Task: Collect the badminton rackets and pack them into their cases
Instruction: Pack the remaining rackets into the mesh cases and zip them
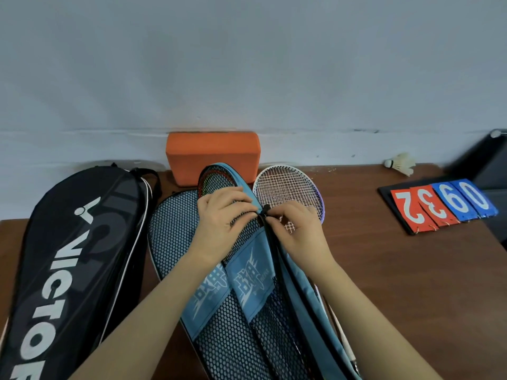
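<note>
While the left hand (222, 212) pins the blue mesh case (247, 292) flat on the worktop (384, 270), the right hand (295, 223) pinches the zip pull (265, 209); it should draw steadily along the edge, keeping the mesh clear of the teeth. I count two rackets: a red one (212, 176) inside this case, a white one (285, 187) just beside it. Cases: two blue mesh, one black bag (68, 256).
</note>
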Available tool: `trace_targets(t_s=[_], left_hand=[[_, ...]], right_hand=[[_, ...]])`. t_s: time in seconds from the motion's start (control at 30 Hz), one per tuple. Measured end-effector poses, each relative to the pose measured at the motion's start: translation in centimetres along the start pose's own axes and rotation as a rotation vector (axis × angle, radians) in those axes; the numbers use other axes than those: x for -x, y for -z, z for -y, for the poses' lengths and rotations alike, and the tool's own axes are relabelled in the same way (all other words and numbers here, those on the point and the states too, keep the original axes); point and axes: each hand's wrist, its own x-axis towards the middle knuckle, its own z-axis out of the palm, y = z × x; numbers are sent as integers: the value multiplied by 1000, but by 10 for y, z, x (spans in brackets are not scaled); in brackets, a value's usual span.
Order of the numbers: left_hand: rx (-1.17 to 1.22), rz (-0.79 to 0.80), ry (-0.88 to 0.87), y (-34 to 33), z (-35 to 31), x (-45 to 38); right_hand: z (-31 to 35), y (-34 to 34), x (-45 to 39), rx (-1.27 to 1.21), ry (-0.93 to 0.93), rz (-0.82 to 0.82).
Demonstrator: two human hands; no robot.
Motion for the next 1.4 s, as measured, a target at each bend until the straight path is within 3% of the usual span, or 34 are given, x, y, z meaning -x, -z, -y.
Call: trace_targets(t_s=[0.13,0.3,0.47,0.67,0.8,0.87,1.13,1.4], left_hand=[[-13,-27,52,2,9,8],[-90,-53,96,3,16,9],[-87,-47,212,-3,34,-11],[-170,-11,167,-14,29,-18],[-268,288,-154,-20,7,3],[-272,369,-150,-22,2,11],[-229,242,61,-30,8,5],[-245,145,129,-56,10,12]], right_hand=[[0,-4,-1,127,173,23],[-5,0,-2,213,252,34],[-24,11,25,176,138,154],[-27,15,36,70,-22,130],[-22,12,33,95,14,113],[-20,11,33,103,31,108],[-27,28,52,97,-46,183],[-40,49,91,106,-194,299]])
